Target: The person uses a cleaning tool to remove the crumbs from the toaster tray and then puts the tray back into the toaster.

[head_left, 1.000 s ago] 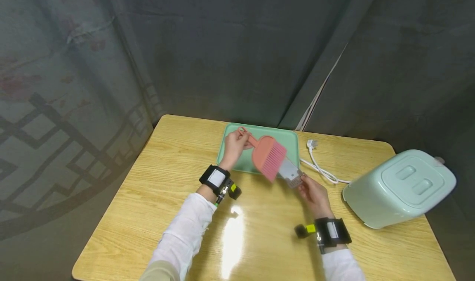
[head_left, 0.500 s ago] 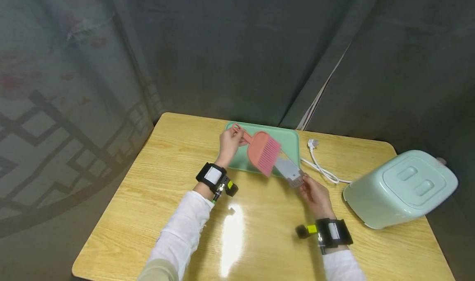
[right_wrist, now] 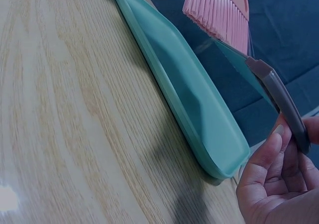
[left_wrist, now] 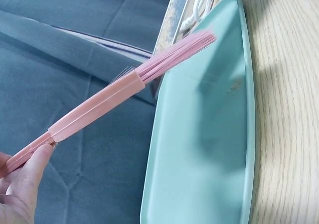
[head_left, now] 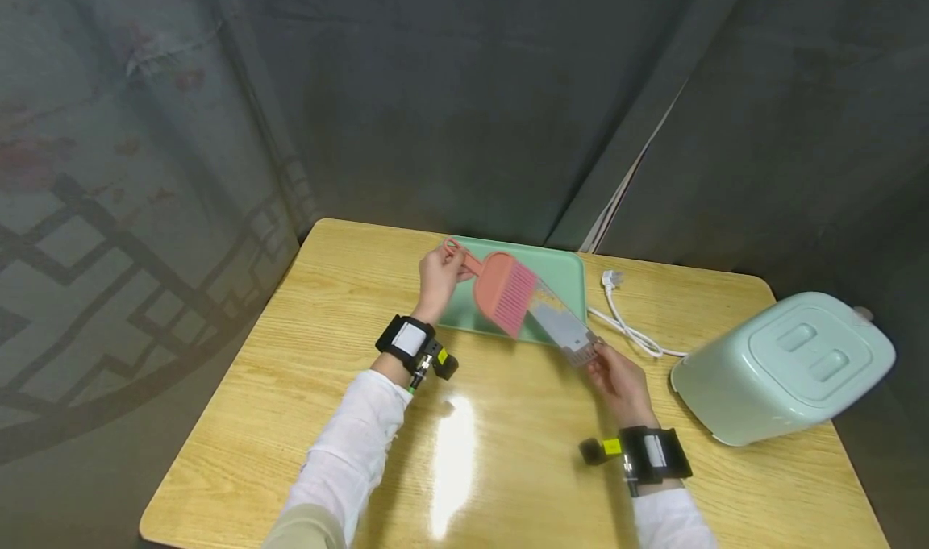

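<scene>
My left hand [head_left: 439, 279] grips a pink hand brush [head_left: 493, 287] by its looped handle, its bristles pointing down and right. In my right hand [head_left: 620, 384] is a flat metal crumb tray [head_left: 560, 326], pinched at its grey-brown end [right_wrist: 286, 107] between thumb and fingers. Crumbs lie on the tray's far part, and the brush's bristles overlap that end in the head view. Both are held above a mint-green serving tray [head_left: 566, 271]; a small crumb patch [left_wrist: 235, 86] shows on it in the left wrist view.
A mint-green toaster [head_left: 776, 372] with a lid stands at the right of the wooden table [head_left: 348, 307]. Its white cord and plug [head_left: 612, 279] lie between it and the serving tray. Grey curtains [head_left: 450, 114] hang close behind the table.
The brush in my left hand has moved leftward and slightly away along the crumb tray, uncovering more of its crumbed surface. My right hand has stayed nearly in place.
</scene>
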`<state>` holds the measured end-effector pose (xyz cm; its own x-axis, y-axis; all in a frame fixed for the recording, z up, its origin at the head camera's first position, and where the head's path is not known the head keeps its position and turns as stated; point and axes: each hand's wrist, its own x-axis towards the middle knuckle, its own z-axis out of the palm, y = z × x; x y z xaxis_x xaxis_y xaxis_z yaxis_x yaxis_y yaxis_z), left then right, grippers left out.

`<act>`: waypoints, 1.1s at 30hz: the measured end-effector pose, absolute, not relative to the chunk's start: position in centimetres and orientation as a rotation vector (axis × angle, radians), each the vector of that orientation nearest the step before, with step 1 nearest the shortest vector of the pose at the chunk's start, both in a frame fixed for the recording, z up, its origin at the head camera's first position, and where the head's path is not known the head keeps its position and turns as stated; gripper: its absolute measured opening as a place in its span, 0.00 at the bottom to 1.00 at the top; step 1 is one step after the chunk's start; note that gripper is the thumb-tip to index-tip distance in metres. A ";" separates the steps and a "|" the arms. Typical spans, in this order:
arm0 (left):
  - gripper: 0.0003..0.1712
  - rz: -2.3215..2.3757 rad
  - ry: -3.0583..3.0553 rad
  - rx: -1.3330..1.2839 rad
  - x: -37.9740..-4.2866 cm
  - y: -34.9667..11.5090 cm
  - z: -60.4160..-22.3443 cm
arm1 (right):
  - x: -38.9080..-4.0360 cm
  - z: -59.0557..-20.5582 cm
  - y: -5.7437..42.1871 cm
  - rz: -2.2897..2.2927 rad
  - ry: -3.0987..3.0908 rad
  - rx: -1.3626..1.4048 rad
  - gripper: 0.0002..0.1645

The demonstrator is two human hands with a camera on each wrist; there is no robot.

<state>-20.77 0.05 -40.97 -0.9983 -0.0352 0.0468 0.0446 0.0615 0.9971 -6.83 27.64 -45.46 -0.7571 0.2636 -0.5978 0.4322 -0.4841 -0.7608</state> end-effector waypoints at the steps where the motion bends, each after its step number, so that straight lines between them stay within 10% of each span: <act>1: 0.12 -2.114 -2.240 -0.003 -20.8 0.0 -41.0 | -6.8 -45.5 27.7 -2.396 1.541 1.045 0.16; 33: 0.12 -1.924 -2.233 0.077 -21.0 -4.2 -41.7 | -6.8 -45.1 28.0 -2.409 1.544 1.054 0.18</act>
